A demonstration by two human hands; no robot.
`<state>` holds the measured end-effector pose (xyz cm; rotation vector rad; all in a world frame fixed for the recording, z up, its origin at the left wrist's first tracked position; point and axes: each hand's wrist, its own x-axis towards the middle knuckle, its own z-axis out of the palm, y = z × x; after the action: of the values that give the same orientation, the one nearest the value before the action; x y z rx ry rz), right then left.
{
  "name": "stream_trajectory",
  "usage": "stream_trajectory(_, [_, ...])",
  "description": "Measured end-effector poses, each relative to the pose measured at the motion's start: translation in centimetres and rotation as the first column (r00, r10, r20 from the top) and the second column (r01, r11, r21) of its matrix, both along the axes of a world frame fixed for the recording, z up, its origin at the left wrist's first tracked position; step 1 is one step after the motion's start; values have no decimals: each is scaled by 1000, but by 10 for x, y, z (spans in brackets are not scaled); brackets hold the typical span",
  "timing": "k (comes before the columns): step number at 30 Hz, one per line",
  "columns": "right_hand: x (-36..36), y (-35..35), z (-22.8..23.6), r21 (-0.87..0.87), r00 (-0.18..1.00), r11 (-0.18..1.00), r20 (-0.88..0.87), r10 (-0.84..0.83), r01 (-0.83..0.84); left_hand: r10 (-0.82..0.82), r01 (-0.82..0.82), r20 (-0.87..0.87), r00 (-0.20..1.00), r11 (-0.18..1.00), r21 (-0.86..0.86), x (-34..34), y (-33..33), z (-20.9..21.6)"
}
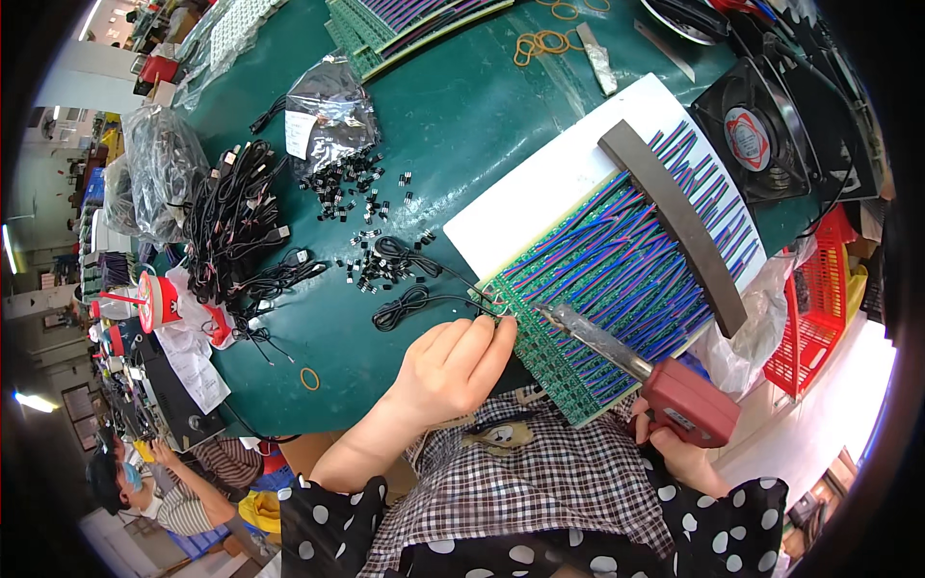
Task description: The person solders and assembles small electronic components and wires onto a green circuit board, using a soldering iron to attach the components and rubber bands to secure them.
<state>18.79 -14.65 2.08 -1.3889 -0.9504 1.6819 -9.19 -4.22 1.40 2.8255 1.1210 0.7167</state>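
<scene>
My left hand (455,364) is closed in a pinch at the left edge of a green circuit board panel (564,390). Between its fingertips are the thin stripped wire ends of a black cable (421,293), whose coiled length lies on the table. In my right hand (674,451) is a red soldering gun (690,403), its metal barrel slanting over the board. The tip is near the same board edge, a little right of my left fingertips. Rows of blue and purple wires (602,265) cover the panel, with a dark curved bar (674,226) lying across them.
Loose small black components (352,188) lie beside a clear plastic bag (332,106). A heap of black cables (236,217) sits at left. A black fan (752,140) stands at far right, above a red basket (814,303). A person (183,491) sits at lower left.
</scene>
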Motion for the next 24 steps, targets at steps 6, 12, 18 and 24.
stream_trajectory(6, [-1,-4,-4,-122,990,991,-126,-62,46,2,-3,21,1000,999,39,2,-1,-3])
stream_trajectory(12, [7,-19,-20,1,959,994,263,109,-113,-10,10,4,1000,998,63,3,0,-2])
stream_trajectory(18, [9,-19,-23,5,956,994,272,107,-113,-24,25,-24,999,999,31,3,0,1])
stream_trajectory(24, [15,-27,-31,49,974,996,217,58,-70,-31,28,105,994,999,36,0,1,-5])
